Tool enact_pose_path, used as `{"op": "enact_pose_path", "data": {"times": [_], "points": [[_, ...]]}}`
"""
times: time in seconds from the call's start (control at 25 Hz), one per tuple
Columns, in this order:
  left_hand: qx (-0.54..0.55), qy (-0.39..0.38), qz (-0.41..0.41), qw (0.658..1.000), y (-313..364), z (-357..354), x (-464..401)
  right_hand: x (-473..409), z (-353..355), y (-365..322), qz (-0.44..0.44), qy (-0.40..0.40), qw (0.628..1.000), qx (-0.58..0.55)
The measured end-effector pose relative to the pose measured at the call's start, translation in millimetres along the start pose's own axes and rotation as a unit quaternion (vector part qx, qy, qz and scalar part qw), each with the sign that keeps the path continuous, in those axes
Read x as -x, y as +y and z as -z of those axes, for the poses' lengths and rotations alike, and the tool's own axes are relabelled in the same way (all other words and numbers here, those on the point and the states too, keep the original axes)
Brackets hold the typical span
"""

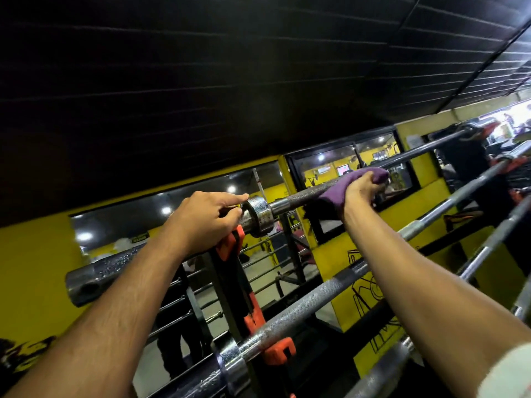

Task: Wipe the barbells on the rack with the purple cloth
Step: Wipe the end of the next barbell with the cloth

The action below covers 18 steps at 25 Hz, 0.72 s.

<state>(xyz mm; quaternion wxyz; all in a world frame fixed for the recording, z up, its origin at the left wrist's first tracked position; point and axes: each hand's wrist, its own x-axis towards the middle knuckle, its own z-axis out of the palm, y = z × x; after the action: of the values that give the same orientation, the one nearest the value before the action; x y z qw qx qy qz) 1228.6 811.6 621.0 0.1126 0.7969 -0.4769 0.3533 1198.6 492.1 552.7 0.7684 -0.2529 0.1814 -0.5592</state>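
Yellow walls behind; centre frame, right hand [359, 186] is wrapping soft cloth [336, 191] round the heavy, stiff bar [304, 195], left hand [207, 216] gripping its collar [258, 215].

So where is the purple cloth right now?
The purple cloth is right of centre in the head view, wrapped over the top barbell under the right hand, past the shiny collar.

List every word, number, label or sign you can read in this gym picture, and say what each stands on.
No text can be read for certain.
Black drawing on the yellow wall: large outlined shapes, perhaps letters, cut off by the bars.
Small yellow and black sign in the mirror: too blurred.
White notice on the far yellow wall: too small.
Top barbell, purple cloth: no markings seen.
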Motion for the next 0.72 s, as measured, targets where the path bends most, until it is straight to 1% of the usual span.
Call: {"op": "enact_pose_path", "data": {"times": [0.08, 0.16, 0.24, 0.32, 0.4, 0.48, 0.52, 0.64, 0.72], "points": [[0.003, -0.001, -0.006, 1.0, 0, -1, -2, 12, -13, 17, 0.036, -0.001, 0.999, 0.02], [0.01, 0.002, -0.007, 1.0, 0, -3, -3, 30, -9, 47, 0.091, -0.037, 0.995, 0.032], [0.011, 0.012, -0.005, 1.0, 1, -3, -4, 39, -6, 67, 0.119, -0.077, 0.989, 0.033], [0.0, 0.008, 0.0, 1.0, 2, -2, -3, 38, -12, 63, 0.121, -0.077, 0.988, 0.05], [-0.005, -0.001, 0.007, 1.0, 3, -3, 0, 25, -19, 44, 0.126, -0.059, 0.987, 0.08], [-0.006, -0.005, 0.004, 1.0, 5, -3, 1, 9, -25, 28, 0.094, -0.026, 0.992, 0.085], [-0.007, -0.005, 0.001, 1.0, 6, -3, 1, 4, -27, 25, 0.079, -0.016, 0.993, 0.086], [-0.004, -0.003, 0.005, 1.0, 4, -2, 2, -3, -25, 24, 0.078, 0.0, 0.995, 0.059], [0.006, -0.009, 0.006, 1.0, 4, -4, 3, -9, -20, 16, 0.059, 0.016, 0.996, 0.063]]}}
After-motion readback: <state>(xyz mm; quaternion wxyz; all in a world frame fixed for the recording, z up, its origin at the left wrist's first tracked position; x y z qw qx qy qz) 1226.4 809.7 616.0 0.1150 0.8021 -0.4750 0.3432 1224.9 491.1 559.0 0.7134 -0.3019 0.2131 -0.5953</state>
